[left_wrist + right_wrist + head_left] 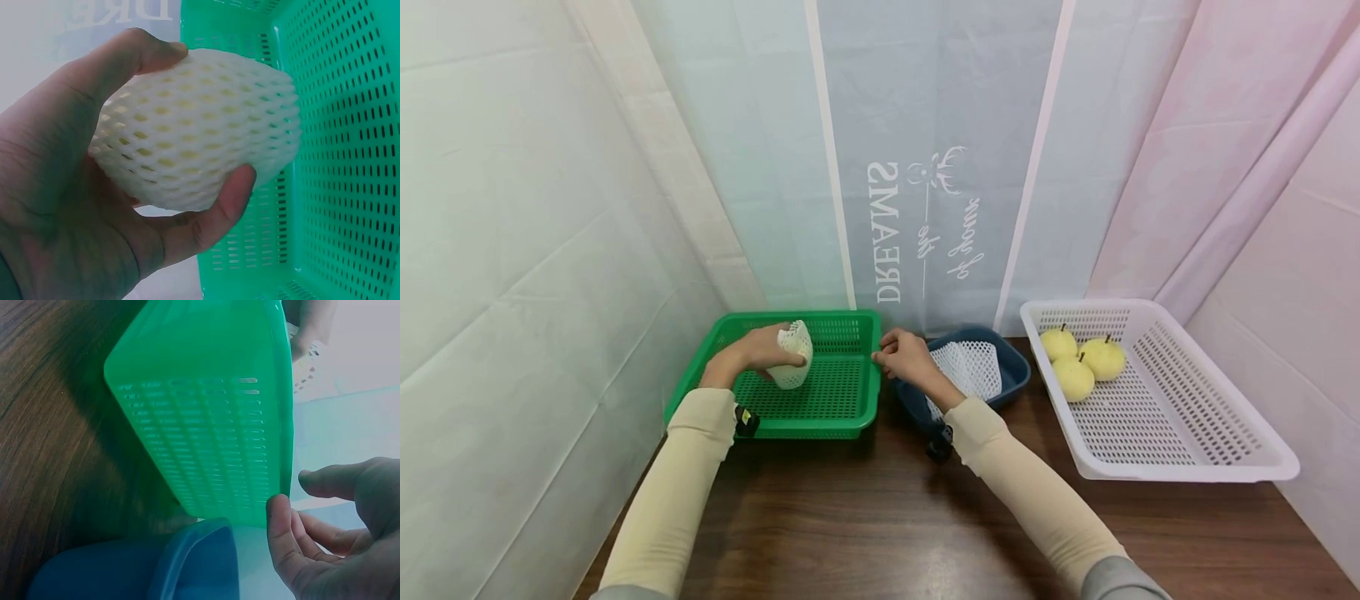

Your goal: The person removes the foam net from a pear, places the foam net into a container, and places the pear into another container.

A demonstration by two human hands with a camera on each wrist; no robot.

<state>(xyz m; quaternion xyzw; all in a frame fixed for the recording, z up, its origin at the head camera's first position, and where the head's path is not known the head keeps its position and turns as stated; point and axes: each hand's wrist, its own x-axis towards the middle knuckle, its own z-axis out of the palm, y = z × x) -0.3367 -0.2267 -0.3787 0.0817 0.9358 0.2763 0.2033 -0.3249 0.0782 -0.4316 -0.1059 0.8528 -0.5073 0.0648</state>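
My left hand (765, 348) grips a white foam fruit net (795, 354) over the green basket (871, 400). In the left wrist view, the thumb and fingers curve round the net (206, 125), and something pale yellow shows through its mesh. My right hand (910, 358) is at the green basket's right rim with its fingers loosely bent. The right wrist view shows a gap between thumb and fingers, with one fingertip (279, 509) at the rim; whether it touches cannot be told. Beneath the right wrist, a dark blue basin (1017, 371) contains white foam nets (973, 367).
A white basket (1187, 475) stands on the right, with yellow pears (1075, 379) grouped in its left part. The brown wooden table (850, 517) extends in front. Printed cloth (925, 100) hangs behind, and pale cloth walls (497, 292) enclose the sides.
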